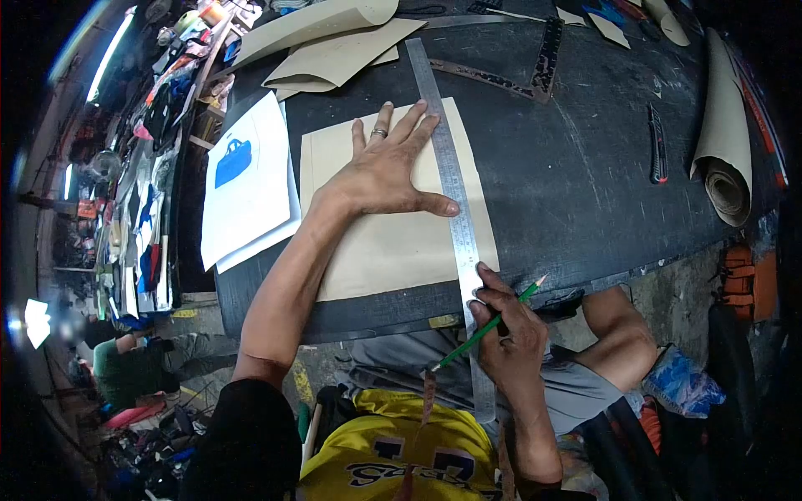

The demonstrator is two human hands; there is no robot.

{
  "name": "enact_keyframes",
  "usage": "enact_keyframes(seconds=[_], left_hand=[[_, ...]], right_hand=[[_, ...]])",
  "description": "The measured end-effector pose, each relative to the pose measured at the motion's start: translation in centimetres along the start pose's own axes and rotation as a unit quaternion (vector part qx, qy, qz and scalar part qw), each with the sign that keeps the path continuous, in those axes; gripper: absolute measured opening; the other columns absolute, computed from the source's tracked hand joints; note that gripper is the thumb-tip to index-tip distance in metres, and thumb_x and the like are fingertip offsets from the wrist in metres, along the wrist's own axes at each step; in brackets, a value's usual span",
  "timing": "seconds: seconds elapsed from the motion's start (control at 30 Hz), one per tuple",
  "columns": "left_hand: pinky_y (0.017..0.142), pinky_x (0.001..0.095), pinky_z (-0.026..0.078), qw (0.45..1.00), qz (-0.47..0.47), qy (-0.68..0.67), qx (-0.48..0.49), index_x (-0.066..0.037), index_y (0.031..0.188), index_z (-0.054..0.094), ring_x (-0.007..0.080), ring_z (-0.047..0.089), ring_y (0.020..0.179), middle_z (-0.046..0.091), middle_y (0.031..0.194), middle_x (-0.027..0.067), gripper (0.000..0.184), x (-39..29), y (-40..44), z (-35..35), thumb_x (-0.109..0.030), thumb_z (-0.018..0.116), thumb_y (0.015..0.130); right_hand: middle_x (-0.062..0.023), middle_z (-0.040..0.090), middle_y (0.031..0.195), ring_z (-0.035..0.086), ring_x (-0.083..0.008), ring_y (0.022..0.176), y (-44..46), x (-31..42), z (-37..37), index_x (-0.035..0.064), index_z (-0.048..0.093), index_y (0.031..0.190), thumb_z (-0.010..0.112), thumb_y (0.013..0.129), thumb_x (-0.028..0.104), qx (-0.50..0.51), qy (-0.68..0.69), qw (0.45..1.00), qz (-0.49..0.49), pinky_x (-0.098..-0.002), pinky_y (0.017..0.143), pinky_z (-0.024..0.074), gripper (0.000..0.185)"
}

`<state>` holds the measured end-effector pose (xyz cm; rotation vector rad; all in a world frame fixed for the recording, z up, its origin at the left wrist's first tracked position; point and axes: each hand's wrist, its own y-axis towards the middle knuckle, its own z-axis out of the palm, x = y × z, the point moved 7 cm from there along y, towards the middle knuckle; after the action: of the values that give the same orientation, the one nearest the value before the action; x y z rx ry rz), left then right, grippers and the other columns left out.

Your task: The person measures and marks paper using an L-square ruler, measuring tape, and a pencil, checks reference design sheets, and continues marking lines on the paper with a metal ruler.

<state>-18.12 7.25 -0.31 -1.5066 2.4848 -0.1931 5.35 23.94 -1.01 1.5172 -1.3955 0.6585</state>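
My left hand (384, 171) lies with fingers spread on a sheet of tan pattern paper (384, 259). Its thumb and a fingertip press on a long steel ruler (448, 159), which runs along the sheet's right side and past the table's near edge. By the ruler's lower end is my right hand (516, 342), its fingers closed around a green pencil (469, 341). The pencil points up and to the right, tip off the paper. The thumb and fingers of that hand also touch the ruler.
White sheets with a blue bag drawing (234, 163) lie at left. Folded tan paper (342, 58) and a dark metal square (541, 63) are at the back. A box cutter (658, 146) and a paper roll (723, 134) lie at right. Someone in green (125, 367) is at lower left.
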Motion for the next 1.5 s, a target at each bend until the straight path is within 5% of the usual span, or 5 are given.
enact_keyframes(seconds=[0.63, 0.77, 1.03, 1.13, 1.5], left_hand=[[0.132, 0.0739, -0.003, 0.999, 0.01, -0.024, 0.028, -0.013, 0.176, 0.024, 0.0489, 0.0, 0.168, 0.014, 0.184, 0.0174, 0.161, -0.4, -0.3, -0.3, -0.093, 0.087, 0.051], [0.133, 0.0724, -0.003, 0.999, 0.001, -0.024, 0.032, -0.013, 0.176, 0.024, 0.047, 0.0, 0.169, 0.015, 0.184, 0.0164, 0.162, -0.4, -0.2, -0.7, -0.091, 0.089, 0.049], [0.136, 0.0689, -0.002, 0.999, -0.005, -0.033, 0.028, -0.014, 0.175, 0.025, 0.0429, 0.001, 0.17, 0.015, 0.184, 0.0138, 0.163, -0.5, -0.4, -1.1, -0.087, 0.094, 0.047], [0.136, 0.0689, -0.002, 0.999, -0.001, -0.035, 0.024, -0.015, 0.176, 0.024, 0.0434, 0.001, 0.17, 0.015, 0.184, 0.0139, 0.162, -0.5, -0.4, -1.0, -0.086, 0.094, 0.047], [0.135, 0.0694, -0.003, 0.999, -0.004, -0.022, 0.037, -0.015, 0.176, 0.022, 0.0434, -0.002, 0.169, 0.013, 0.184, 0.0139, 0.164, -0.5, -0.2, -0.9, -0.088, 0.092, 0.048]], right_hand=[[-0.0162, 0.076, 0.139, 0.082, -0.0285, 0.095, 0.1, 0.8, -0.3, -0.0026, 0.074, 0.11, 0.074, 0.092, -0.007, 0.009, -0.013, 0.999, 0.029, -0.0376, 0.081, 0.0665, 0.019], [-0.0244, 0.076, 0.134, 0.08, -0.0339, 0.113, 0.2, 0.6, -0.2, -0.0055, 0.073, 0.11, 0.074, 0.099, 0.001, 0.03, 0.008, 0.997, 0.067, -0.0402, 0.087, 0.0643, 0.012], [-0.0222, 0.076, 0.135, 0.082, -0.0314, 0.104, 0.2, 0.4, -0.1, -0.0047, 0.072, 0.109, 0.074, 0.098, -0.001, 0.034, -0.001, 0.997, 0.065, -0.0393, 0.083, 0.0648, 0.012], [-0.0137, 0.076, 0.14, 0.082, -0.0279, 0.091, 0.3, 0.7, -0.3, -0.0011, 0.073, 0.108, 0.075, 0.093, -0.004, 0.013, -0.021, 0.999, 0.032, -0.0369, 0.076, 0.0656, 0.015], [-0.0136, 0.076, 0.139, 0.082, -0.0267, 0.089, 0.0, 0.3, -0.1, -0.0007, 0.073, 0.107, 0.075, 0.095, -0.002, 0.009, -0.021, 0.999, 0.026, -0.0356, 0.073, 0.0653, 0.013]])
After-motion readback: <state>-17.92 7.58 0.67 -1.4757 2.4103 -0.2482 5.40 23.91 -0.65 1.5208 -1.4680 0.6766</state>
